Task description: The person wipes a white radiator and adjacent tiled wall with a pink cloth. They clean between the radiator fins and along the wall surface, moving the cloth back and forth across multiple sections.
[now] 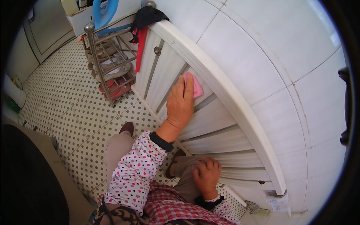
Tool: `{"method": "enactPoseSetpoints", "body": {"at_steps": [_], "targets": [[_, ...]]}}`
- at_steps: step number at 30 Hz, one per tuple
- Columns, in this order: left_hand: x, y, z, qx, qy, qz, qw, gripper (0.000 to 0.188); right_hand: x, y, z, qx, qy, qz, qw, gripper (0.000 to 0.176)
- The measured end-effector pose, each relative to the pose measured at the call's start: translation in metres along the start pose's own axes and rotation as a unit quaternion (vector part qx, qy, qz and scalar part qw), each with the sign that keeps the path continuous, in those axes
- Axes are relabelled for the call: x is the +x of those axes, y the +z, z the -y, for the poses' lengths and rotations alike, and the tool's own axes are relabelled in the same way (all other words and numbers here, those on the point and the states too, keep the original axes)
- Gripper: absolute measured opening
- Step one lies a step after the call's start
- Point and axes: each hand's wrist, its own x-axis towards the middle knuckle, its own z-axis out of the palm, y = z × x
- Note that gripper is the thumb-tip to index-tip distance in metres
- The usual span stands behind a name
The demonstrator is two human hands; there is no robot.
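Observation:
My left hand (181, 104) holds a folded pink cloth (194, 85) against an upright panel of a white slatted unit (166, 74), just below its white top rail (225, 81). The fingers lie over the cloth, so part of it is hidden. Lower down, my right hand (207, 174) rests on my bent knee in brown trousers (182, 171), its fingers slightly spread and nothing visible in it. Dark gaps run between the panels, and a round knob (157, 51) sits near the far end.
Beyond the unit's far end stands a metal shoe rack (97, 60) with several shoes. A black cloth (149, 15) and a red strip (140, 50) hang there. White tiles (239, 47) cover the wall behind. A dark, box-like object (31, 174) is close on my left.

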Motion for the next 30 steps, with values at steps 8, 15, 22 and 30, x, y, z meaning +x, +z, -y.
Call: {"method": "enactPoseSetpoints", "body": {"at_steps": [8, 15, 22, 30], "targets": [[-0.081, 0.018, 0.026, -0.003, -0.086, 0.085, 0.993, 0.069, 0.001, 0.000, 0.000, -0.011, -0.002, 0.005, 1.000, 0.023], [-0.138, 0.034, 0.044, 0.013, -0.152, 0.138, 0.979, 0.066, 0.000, -0.002, 0.000, -0.013, 0.010, 0.017, 1.000, 0.024], [-0.171, 0.040, 0.052, -0.016, -0.215, 0.152, 0.965, 0.071, 0.004, -0.004, 0.004, -0.037, -0.007, 0.018, 0.999, 0.027], [-0.222, 0.050, 0.062, -0.043, -0.376, 0.224, 0.898, 0.075, 0.004, -0.009, 0.012, -0.055, 0.001, 0.042, 0.998, 0.027]]}}
